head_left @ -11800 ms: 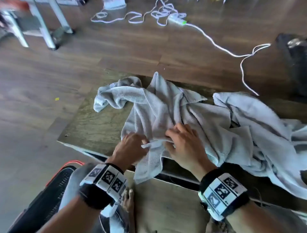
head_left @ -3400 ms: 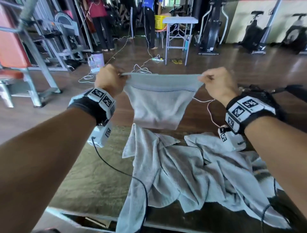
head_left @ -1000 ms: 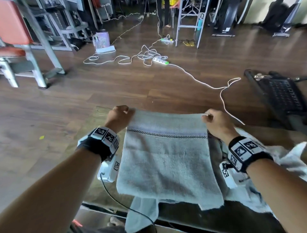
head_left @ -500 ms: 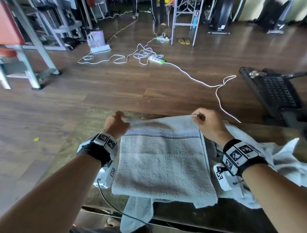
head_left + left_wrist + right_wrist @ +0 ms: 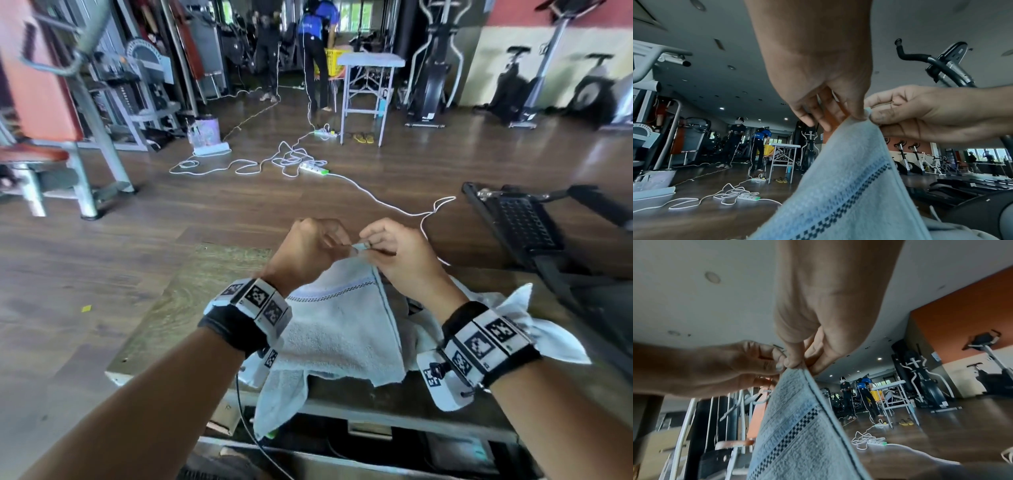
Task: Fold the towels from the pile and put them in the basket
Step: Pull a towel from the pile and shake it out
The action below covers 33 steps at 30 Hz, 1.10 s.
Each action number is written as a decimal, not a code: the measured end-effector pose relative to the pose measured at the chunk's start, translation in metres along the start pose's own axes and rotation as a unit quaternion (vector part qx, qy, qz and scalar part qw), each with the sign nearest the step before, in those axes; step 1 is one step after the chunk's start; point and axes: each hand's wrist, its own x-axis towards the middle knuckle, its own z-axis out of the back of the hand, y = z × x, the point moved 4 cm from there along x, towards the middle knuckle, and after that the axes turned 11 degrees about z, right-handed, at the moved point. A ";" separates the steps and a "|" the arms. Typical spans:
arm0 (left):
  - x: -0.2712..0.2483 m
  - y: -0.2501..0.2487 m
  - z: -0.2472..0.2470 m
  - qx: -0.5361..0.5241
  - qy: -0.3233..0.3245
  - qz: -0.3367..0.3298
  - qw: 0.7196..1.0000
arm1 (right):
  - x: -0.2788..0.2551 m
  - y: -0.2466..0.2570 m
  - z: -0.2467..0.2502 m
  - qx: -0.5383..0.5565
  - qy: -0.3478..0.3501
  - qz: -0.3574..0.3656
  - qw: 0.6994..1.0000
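Dim, soft daylight from far windows [image 5: 356,12] beyond the hands, small ceiling spots [image 5: 721,108] glowing above them, strong wide-angle bending at edges, wrist views darker, nearest skin blurred

Black wristbands [image 5: 236,334] carry white blocks of square black-and-white markers; forearms are bare.

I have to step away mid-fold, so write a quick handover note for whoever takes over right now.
Left hand: pinches a top corner of the towel.
Right hand: pinches the other top corner, brought against the left.
The towel hangs from the joined corners, its lower part on the table, over the unfolded pile.
Done: the corners are together.
Left: finish folding, put it in the basket (not in view), then fold the pile.
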 end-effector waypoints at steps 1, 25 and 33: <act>-0.006 -0.004 0.001 -0.007 -0.009 -0.001 1.000 | -0.006 0.005 0.002 0.020 -0.004 -0.009 1.000; -0.047 -0.014 -0.002 -0.075 -0.007 0.017 0.997 | -0.037 0.043 -0.004 0.102 -0.056 -0.091 0.989; -0.048 -0.021 0.005 -0.132 0.099 0.052 0.985 | -0.024 0.069 0.011 0.021 -0.034 0.001 0.999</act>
